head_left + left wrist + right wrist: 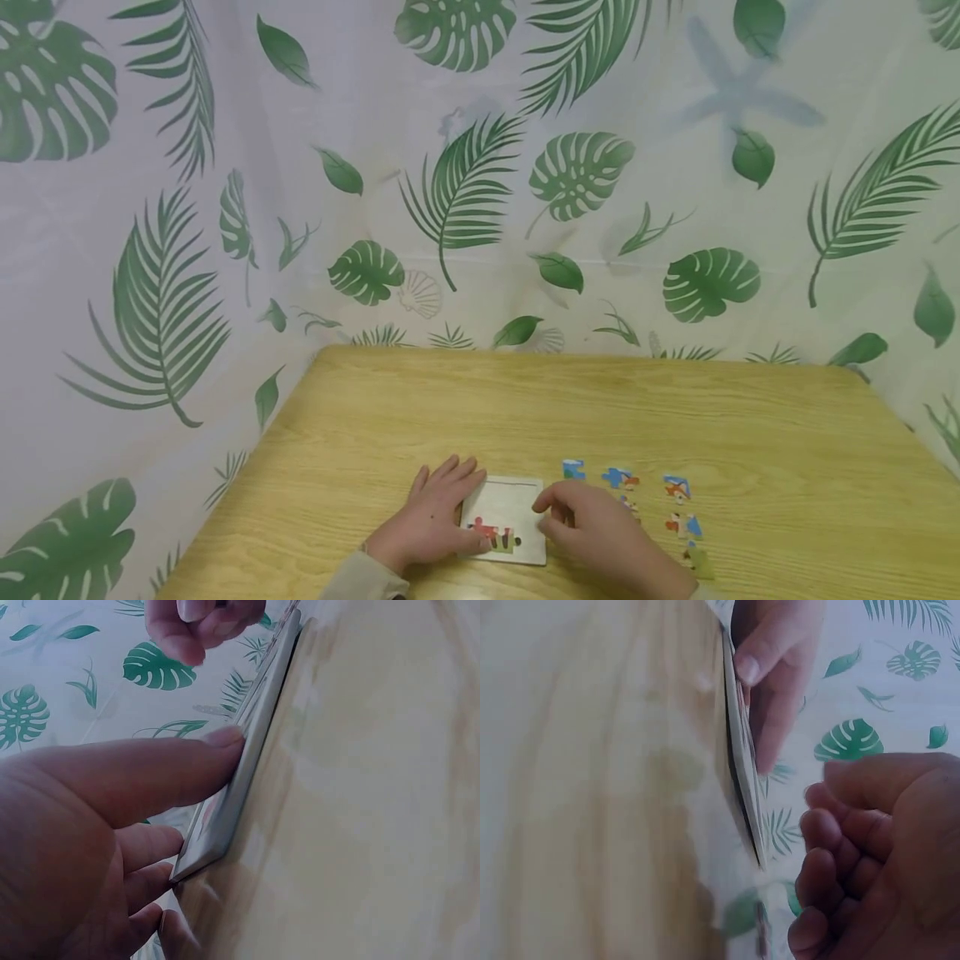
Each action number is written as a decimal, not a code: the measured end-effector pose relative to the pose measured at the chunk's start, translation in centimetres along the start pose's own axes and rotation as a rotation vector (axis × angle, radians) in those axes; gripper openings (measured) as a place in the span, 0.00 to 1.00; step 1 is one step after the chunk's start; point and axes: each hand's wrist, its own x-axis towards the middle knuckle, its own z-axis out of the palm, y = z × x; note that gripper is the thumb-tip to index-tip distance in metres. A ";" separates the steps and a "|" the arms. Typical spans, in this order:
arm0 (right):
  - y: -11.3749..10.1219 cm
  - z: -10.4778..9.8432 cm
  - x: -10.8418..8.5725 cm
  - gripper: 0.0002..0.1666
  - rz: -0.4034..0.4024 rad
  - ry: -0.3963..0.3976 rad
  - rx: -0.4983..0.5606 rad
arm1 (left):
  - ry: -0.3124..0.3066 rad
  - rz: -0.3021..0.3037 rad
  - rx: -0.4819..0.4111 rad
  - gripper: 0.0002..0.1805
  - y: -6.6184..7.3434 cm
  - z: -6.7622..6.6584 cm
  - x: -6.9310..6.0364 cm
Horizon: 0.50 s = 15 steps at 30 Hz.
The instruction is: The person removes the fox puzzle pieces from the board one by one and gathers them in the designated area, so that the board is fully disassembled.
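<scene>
A pale, flat puzzle tray (521, 508) lies near the front of the table. Joined jigsaw pieces (501, 540), red and greenish, sit in its lower left part. My left hand (435, 518) rests along the tray's left side, fingers extended; its thumb lies over the near edge by those pieces. From the left wrist view, that thumb touches the tray's rim (259, 742). Just off the tray's right edge hovers my right hand (600, 529), fingers loosely bent, with a gap between thumb and forefinger. Nothing shows in it in the right wrist view.
Loose jigsaw pieces lie right of the tray: a blue one (573, 469), a blue-and-orange one (618, 477), and a right-hand column topped by another piece (677, 486). My right hand partly covers some. Behind the wooden table (525, 408) hangs a leaf-patterned curtain (480, 317).
</scene>
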 end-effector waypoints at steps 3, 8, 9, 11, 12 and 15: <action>-0.5 0.9 0.3 0.07 0.017 -0.029 0.010 | -0.001 -0.005 0.007 0.51 0.0 0.0 0.0; -0.8 2.2 0.7 0.10 0.025 -0.077 0.065 | 0.001 -0.001 0.002 0.51 0.1 -0.1 0.0; -0.8 2.4 0.7 0.11 0.022 -0.080 0.071 | 0.001 0.001 0.003 0.51 0.1 -0.1 0.0; -0.7 2.8 0.7 0.13 0.017 -0.080 0.061 | 0.002 0.004 0.005 0.51 0.1 -0.1 0.0; -0.6 2.9 0.7 0.13 0.019 -0.079 0.054 | 0.004 0.008 0.006 0.51 0.0 -0.1 0.0; -0.5 3.2 0.6 0.13 0.017 -0.060 0.017 | 0.002 0.007 0.003 0.51 0.0 -0.1 0.0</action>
